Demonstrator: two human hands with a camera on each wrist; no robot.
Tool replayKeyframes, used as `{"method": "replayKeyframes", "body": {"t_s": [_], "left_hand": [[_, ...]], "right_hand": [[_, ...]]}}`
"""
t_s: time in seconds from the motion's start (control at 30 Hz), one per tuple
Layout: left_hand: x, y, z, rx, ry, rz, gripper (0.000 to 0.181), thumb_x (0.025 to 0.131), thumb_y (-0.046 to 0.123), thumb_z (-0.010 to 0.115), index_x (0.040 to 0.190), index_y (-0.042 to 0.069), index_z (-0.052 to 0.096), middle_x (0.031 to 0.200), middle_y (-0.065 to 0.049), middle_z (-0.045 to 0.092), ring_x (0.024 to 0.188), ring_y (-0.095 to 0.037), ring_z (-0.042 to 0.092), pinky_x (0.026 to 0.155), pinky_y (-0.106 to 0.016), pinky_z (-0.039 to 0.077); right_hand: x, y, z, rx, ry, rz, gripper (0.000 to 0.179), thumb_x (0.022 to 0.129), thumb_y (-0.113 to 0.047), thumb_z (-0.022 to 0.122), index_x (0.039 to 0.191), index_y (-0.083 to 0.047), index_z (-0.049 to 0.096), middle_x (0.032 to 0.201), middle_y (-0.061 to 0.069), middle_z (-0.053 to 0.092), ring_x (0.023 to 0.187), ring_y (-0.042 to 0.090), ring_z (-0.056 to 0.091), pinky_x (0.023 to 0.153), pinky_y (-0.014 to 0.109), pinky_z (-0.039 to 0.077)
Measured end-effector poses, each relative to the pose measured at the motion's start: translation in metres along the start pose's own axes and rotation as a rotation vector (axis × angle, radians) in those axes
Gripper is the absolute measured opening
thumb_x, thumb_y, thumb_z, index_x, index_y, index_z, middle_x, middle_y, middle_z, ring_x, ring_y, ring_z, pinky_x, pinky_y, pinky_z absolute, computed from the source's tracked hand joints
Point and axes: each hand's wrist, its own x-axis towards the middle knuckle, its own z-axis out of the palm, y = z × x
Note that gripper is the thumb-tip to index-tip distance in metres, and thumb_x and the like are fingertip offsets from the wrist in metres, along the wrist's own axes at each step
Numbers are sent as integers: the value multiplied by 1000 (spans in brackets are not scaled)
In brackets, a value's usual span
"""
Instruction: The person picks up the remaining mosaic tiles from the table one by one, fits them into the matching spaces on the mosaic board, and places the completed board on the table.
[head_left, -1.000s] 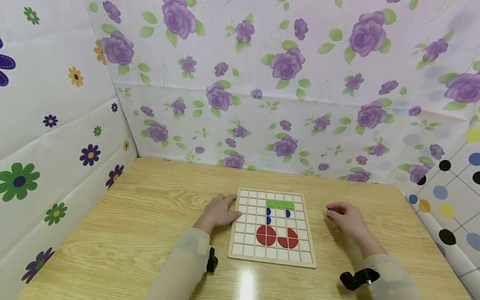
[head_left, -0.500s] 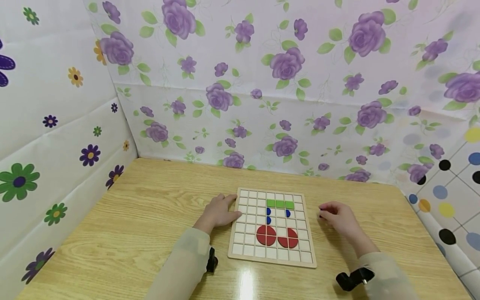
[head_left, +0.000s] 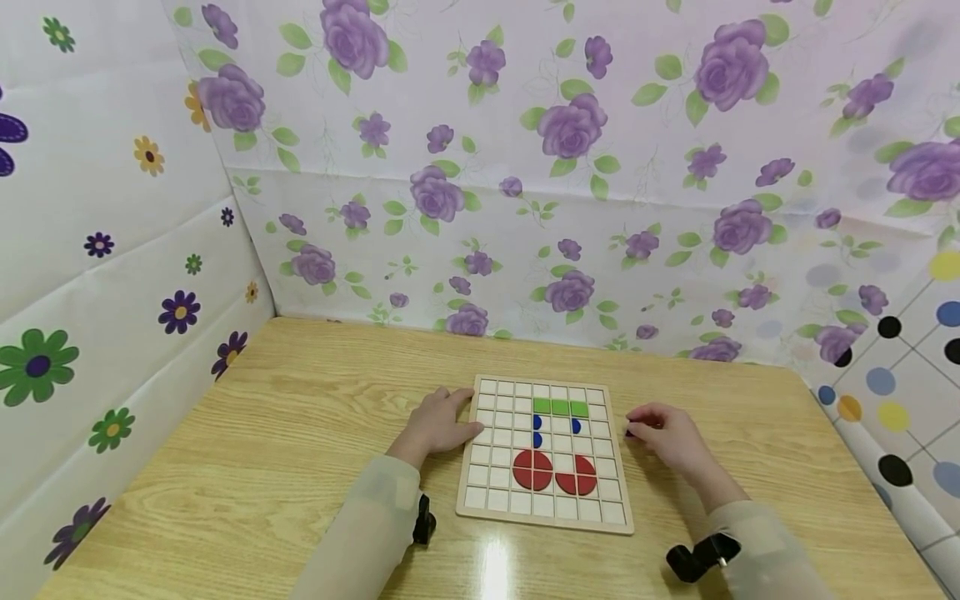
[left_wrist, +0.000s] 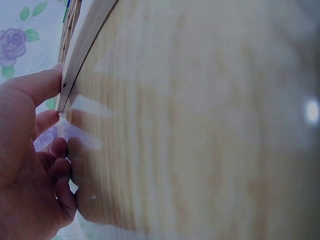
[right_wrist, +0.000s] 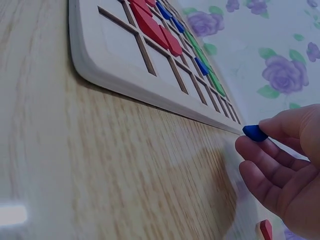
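A wooden grid board (head_left: 540, 523) lies on the table, holding three green squares (head_left: 560, 407), three blue half-circles (head_left: 537, 422), a full red circle (head_left: 532, 470) and a three-quarter red circle (head_left: 576, 482). My left hand (head_left: 437, 423) rests at the board's left side, thumb on the rim and index finger at the edge near the far corner; in the left wrist view its other fingers curl on the table. My right hand (head_left: 678, 440) is just right of the board. Between thumb and index finger it pinches a blue half-circle piece (right_wrist: 255, 133).
In the right wrist view a loose red piece (right_wrist: 265, 230) lies on the table below the right hand's fingers. A flowered cloth (head_left: 450, 208) hangs behind the wooden table (head_left: 315, 392), with patterned cloths on both sides. Each wrist wears a black mount (head_left: 702, 558).
My right hand has moved left toward the board's right edge with the blue half-circle pinched. The left hand and the board have stayed in place.
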Motion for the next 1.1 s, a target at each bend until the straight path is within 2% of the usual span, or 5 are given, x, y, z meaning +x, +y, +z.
{"method": "replayKeyframes", "body": {"t_s": [0.37, 0.73, 0.83, 1.1], "left_hand": [[0, 1, -1, 0, 1, -2, 63, 90, 44, 57, 146, 22, 38, 147, -20, 35, 136, -42, 32, 102, -62, 34], [1, 0, -2, -2, 3, -2, 63, 90, 44, 57, 146, 22, 39, 146, -19, 37, 134, -41, 34, 101, -62, 35], [0, 1, -3, 1, 6, -2, 63, 90, 44, 57, 146, 22, 39, 145, -18, 38, 134, -41, 35, 101, -61, 36], [-3, 3, -3, -27, -6, -12, 63, 90, 43, 58, 145, 22, 39, 148, -19, 34, 136, -42, 31, 103, -63, 32]], "right_hand": [[0, -6, 4, -24, -10, 5, 23, 92, -8, 59, 111, 5, 62, 97, 16, 67, 81, 19, 65, 60, 29, 53], [2, -15, 10, 12, -18, 14, 23, 91, -8, 61, 109, 6, 63, 94, 15, 67, 78, 15, 64, 62, 29, 54], [3, -17, 11, 18, -34, -4, 24, 91, -7, 60, 110, 7, 63, 94, 17, 66, 78, 16, 62, 62, 30, 54], [3, -21, 23, 48, -75, 10, 21, 91, -8, 60, 107, 5, 64, 92, 16, 66, 75, 15, 60, 61, 29, 54]]}}
